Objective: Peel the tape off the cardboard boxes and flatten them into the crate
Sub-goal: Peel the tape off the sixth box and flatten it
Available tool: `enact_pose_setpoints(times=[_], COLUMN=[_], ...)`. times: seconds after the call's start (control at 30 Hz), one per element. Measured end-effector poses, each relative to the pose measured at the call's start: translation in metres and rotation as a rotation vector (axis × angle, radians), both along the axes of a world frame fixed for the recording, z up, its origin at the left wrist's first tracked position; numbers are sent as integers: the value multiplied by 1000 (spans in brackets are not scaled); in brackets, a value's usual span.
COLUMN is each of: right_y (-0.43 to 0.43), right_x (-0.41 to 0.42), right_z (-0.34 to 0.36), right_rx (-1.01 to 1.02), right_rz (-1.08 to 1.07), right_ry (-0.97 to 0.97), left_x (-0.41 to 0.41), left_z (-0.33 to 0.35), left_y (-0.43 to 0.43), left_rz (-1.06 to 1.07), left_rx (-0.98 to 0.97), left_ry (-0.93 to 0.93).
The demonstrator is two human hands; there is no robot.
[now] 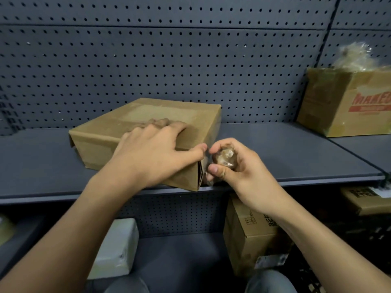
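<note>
A flat brown cardboard box (148,115) lies on the grey shelf (296,157), its near corner at the shelf's front edge. My left hand (156,149) rests on top of the box with fingers spread, thumb at the box's right side. My right hand (237,166) is just right of that corner and grips a crumpled wad of clear tape (224,157). A strip of tape seems to run from the wad to the box corner.
A taller box with red print (347,104), stuffed with crumpled tape (353,56), stands at the shelf's right end. Below the shelf are a brown box (247,231), a white box (118,248) and a dark crate (372,235). Pegboard backs the shelf.
</note>
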State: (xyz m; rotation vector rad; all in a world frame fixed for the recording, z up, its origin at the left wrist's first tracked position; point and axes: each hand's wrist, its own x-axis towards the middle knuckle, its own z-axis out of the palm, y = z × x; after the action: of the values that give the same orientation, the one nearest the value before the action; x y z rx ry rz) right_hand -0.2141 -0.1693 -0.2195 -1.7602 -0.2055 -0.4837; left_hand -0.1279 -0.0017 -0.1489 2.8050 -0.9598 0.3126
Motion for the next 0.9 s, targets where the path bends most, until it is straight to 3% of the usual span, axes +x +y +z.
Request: enact_pose_setpoints(times=[0.23, 0.5, 0.9], right_y=[-8, -14, 17], right_x=[0, 11, -5], right_z=[-8, -3, 8], right_rx=[40, 207, -400], right_rz=[-13, -187, -295], right_ry=[-10, -56, 172], left_x=[-1, 7, 9], left_z=[-1, -6, -9], left_y=[5, 28, 36], left_rz=[-23, -89, -124], left_rx=[-22, -95, -140], left_ry=[6, 30, -30])
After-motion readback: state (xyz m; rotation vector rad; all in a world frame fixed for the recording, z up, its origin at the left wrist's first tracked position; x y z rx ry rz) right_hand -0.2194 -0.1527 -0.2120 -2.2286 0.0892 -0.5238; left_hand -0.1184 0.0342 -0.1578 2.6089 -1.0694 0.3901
